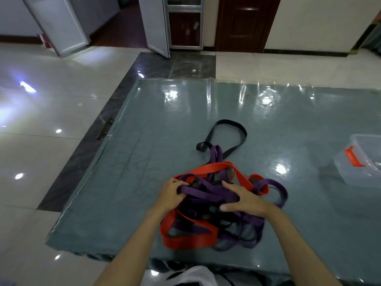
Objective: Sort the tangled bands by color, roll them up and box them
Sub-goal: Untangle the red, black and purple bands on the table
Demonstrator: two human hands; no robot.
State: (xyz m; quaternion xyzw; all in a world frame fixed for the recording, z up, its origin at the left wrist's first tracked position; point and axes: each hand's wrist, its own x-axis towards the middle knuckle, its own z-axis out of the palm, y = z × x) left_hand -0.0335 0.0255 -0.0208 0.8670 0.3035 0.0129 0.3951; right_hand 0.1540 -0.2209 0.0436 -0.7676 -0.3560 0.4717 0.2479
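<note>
Three colours of band lie knotted together in one heap at the lower middle of the frame: red bands, purple bands and black bands, all on a grey-green mat spread over the tiled floor. A black loop trails out of the heap toward the upper middle of the mat, lying mostly free of the rest. The left hand has its fingers curled round a fold of purple band at the left edge of the heap. The right hand lies on top of the tangle with fingers spread and bent down into the strands, thumb out toward the middle; whether it truly pinches a strand cannot be told. A clear plastic box with an orange latch sits well apart at the right edge of the frame, with no bands visible inside it. These bands look flat, soft and limp, likely stretchy and a little grippy, so strands will probably drag on one another rather than slide free. Pulling hard could tighten the knot; taking hold at an outer loop, such as the loose black one, and feeding it back through looks the gentler way in.
</note>
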